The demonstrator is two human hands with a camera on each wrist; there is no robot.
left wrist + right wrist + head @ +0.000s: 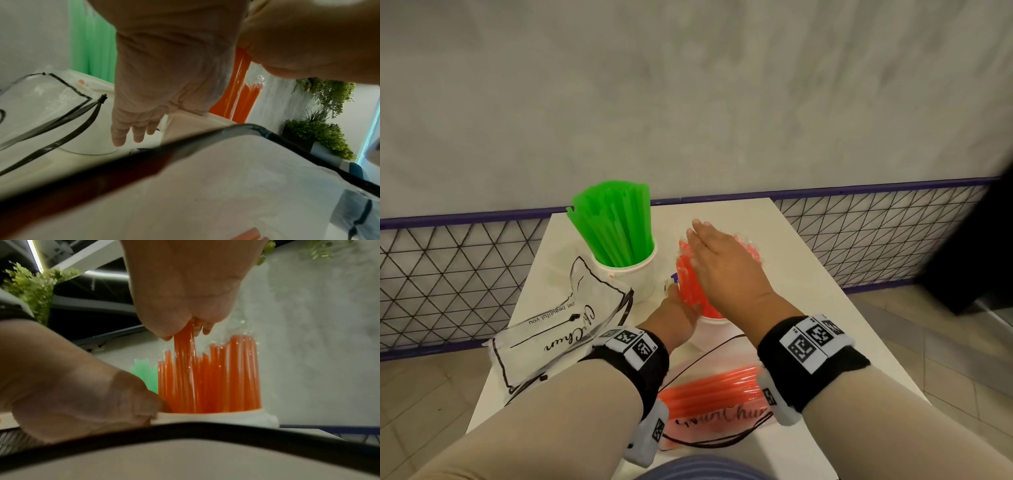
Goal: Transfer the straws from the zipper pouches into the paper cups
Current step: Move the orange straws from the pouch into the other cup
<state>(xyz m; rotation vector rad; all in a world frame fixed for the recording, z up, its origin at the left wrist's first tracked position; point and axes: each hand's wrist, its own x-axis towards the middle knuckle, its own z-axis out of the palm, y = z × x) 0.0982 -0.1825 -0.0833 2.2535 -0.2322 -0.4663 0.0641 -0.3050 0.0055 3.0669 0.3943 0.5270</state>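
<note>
Orange straws stand upright in a white paper cup mid-table. My right hand lies over their tops, and its thumb and fingers pinch a few taller straws. Around the cup's left side and rim, my left hand holds it steady. A second paper cup behind it on the left is full of green straws. A clear zipper pouch with more orange straws lies near the front edge, under my wrists.
An empty clear zipper pouch with black trim lies at the left of the white table. A low mesh fence and a grey wall stand behind the table. Bare tabletop shows on the right side.
</note>
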